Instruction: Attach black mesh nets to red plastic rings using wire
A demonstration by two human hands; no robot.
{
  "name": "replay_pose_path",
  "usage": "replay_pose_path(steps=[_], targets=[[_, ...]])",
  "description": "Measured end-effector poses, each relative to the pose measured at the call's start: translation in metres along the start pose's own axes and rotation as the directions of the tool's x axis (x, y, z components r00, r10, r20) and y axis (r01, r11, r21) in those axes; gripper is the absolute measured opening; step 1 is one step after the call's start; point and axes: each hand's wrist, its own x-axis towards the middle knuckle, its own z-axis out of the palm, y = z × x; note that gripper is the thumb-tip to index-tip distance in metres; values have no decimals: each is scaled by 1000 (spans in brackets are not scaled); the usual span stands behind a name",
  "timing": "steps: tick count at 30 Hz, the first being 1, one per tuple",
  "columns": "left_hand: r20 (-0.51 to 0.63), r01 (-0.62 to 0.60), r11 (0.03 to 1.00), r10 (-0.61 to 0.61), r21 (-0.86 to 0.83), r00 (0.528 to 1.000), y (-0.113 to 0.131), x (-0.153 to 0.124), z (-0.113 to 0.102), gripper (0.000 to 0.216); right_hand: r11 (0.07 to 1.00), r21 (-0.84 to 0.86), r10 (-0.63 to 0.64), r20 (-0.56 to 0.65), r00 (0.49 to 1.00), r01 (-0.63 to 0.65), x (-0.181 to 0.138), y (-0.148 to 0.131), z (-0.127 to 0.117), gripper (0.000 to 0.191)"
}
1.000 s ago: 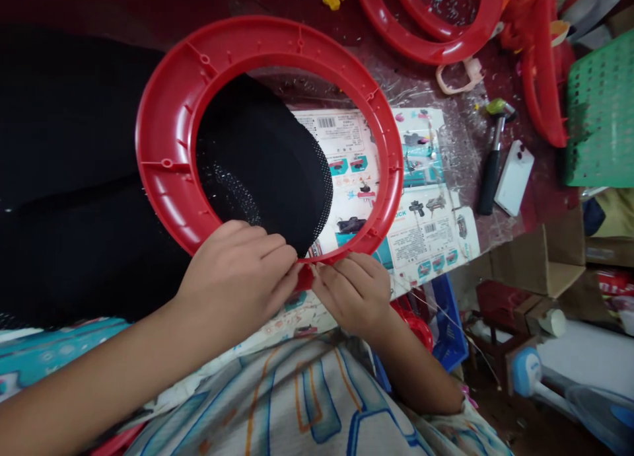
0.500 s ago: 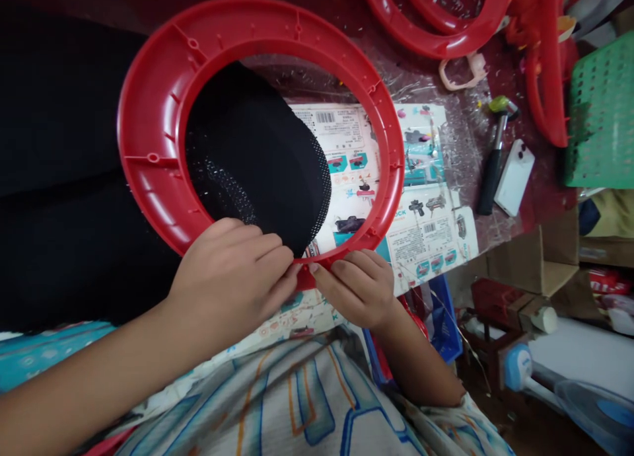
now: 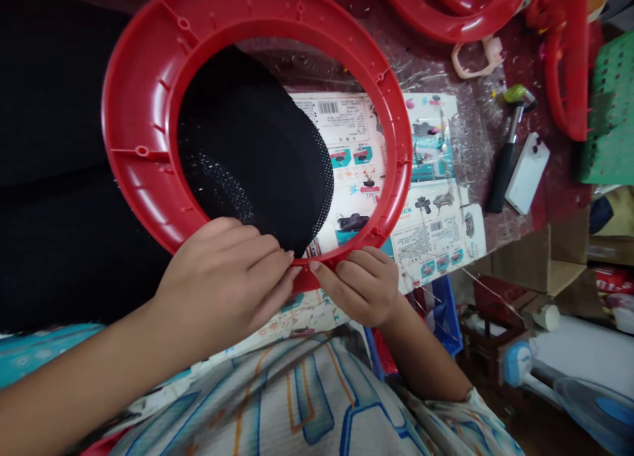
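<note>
A large red plastic ring, oval in outline and ribbed on its upturned side, is held at its near rim by both hands. My left hand is closed over that rim, fingers curled and thumb along the edge. Close beside it, my right hand grips the same rim with bent fingers, its index fingertip pressing on the plastic. Through the ring's opening shows black cloth with a mesh edge, lying over a flattened printed carton.
More red rings lie at the far right on the dark red table. Nearby are a pink frame, a black-handled hammer and a white phone. A green perforated basket stands at the right edge, a blue crate below the table.
The ring appears slightly larger and further left and up, its far rim now at the top edge. The table items shift a little right and up. Both hands keep their hold.
</note>
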Motion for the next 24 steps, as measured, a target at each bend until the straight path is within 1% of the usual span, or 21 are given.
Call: replay_pose_path(steps=[4, 9, 11, 14, 17, 21, 24], targets=[[-2, 22, 999, -22, 39, 1000, 2, 2, -1, 28, 1000, -20, -4, -25, 1000, 3, 2, -1, 1, 11], [-11, 32, 997, -31, 73, 999, 3, 3, 0, 33, 999, -4, 44, -14, 999, -44, 3, -1, 0, 12], [-16, 33, 997, -32, 71, 999, 4, 2, 0, 33, 998, -6, 63, 0, 998, -63, 3, -2, 0, 10], [10, 32, 996, -33, 82, 999, 4, 1, -1, 30, 995, -29, 95, 5, 996, -94, 4, -5, 1, 5], [25, 25, 995, -28, 94, 999, 4, 1, -1, 27, 991, -43, 124, -3, 992, -124, 6, -9, 1, 9], [-4, 18, 997, -18, 78, 1000, 2, 2, 1, 28, 973, -16, 232, 17, 973, -232, 8, -17, -1, 18], [12, 25, 996, -26, 82, 1000, 2, 2, 2, 32, 927, 46, 368, 92, 925, -373, 13, -23, -4, 22]])
